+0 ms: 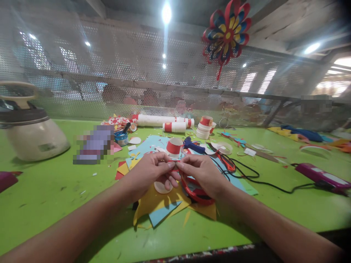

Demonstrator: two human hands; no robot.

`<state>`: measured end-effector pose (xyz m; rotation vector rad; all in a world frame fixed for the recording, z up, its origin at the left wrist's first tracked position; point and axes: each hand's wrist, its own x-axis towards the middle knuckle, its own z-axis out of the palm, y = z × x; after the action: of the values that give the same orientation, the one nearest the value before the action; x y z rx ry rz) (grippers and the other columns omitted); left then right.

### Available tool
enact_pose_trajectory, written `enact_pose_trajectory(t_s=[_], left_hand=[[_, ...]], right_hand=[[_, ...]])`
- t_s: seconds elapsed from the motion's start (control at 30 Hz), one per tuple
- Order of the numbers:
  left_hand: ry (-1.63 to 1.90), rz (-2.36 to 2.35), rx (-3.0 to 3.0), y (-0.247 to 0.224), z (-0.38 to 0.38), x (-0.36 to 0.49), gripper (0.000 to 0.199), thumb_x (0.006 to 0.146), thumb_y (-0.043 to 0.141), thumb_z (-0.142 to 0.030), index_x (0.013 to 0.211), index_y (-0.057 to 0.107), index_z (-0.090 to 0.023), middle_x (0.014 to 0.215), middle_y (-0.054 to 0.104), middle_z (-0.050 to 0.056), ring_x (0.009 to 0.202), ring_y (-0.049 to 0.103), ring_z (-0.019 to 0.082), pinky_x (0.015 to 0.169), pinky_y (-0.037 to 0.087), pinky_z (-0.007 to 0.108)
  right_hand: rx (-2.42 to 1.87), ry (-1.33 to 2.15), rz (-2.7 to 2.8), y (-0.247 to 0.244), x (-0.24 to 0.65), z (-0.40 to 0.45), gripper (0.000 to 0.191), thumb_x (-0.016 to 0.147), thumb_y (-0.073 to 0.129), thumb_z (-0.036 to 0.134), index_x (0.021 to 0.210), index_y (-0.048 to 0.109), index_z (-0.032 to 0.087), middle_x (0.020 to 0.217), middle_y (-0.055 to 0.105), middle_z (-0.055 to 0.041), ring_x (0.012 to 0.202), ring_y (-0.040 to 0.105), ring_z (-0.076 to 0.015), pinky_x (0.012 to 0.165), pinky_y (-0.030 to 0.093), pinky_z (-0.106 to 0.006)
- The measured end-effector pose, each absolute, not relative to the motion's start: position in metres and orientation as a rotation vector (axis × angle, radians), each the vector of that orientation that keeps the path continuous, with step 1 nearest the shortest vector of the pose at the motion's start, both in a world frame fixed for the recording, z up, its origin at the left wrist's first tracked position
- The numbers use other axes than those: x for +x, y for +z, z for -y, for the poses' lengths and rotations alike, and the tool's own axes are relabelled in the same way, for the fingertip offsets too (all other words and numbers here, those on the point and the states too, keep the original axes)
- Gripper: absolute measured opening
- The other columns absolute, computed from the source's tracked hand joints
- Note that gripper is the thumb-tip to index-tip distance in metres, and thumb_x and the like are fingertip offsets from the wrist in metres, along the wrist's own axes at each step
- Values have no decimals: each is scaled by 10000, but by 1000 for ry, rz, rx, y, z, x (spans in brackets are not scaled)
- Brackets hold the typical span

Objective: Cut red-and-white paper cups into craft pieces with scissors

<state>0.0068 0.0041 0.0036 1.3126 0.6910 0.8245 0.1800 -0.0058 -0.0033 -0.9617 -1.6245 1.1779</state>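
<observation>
My left hand (159, 171) and my right hand (201, 171) meet at the middle of the green table (109, 219). Between their thumbs and forefingers they pinch a small red piece (175, 163), largely covered by the fingertips. Just behind them a red and white paper cup (174, 147) stands. Red-handled scissors (196, 193) lie under my right hand, on yellow paper (161, 199). A white paper disc (163, 187) is below my left fingers. A blue glue gun (194, 146) lies behind my right hand.
Stacked paper cups (204, 128) and lying cup stacks (156, 120) are at the back. A kettle (34, 128) stands at left, a blue jar (121, 138) nearer the middle. A black cord (263, 185) runs to a purple device (320, 177) at right.
</observation>
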Motion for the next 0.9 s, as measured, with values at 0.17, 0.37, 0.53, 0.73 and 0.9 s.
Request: enact_pose_trajectory(t_s=[0.17,0.37,0.53,0.73,0.9], left_hand=[[817,-648,1252,2,-4,6,187,790,647,-271,773,527,-128,643,689,76,517,634,135,474,469,194],[793,-599,1208,0,-6,4,142,834,572,-258,823,555,-117,691,695,103,566,656,161,500,482,208],[762,-617,1214,0,-6,5,187,867,495,-273,822,572,-108,686,696,127,565,655,162,499,478,200],[765,-589,1274,1,-4,4,125,858,527,-247,806,539,-134,694,701,107,574,652,152,488,464,186],[793,-611,1372,0,-2,4,177,824,617,-296,841,531,-143,687,705,85,559,638,134,502,467,194]], right_hand=[[-967,1206,1610,-2,179,7,293,755,661,433,667,605,158,550,527,33,485,436,-93,491,337,-243],[-978,1206,1586,-3,180,6,292,741,665,432,671,600,156,533,516,42,470,425,-88,489,337,-244],[-997,1217,1586,-2,181,6,311,716,681,456,664,607,158,502,507,50,450,437,-89,471,334,-235],[-987,1230,1594,-3,182,5,302,723,675,451,672,613,160,510,516,47,451,456,-92,474,344,-238],[-958,1192,1603,-3,182,5,285,734,670,426,665,615,156,519,524,42,467,445,-88,478,338,-235]])
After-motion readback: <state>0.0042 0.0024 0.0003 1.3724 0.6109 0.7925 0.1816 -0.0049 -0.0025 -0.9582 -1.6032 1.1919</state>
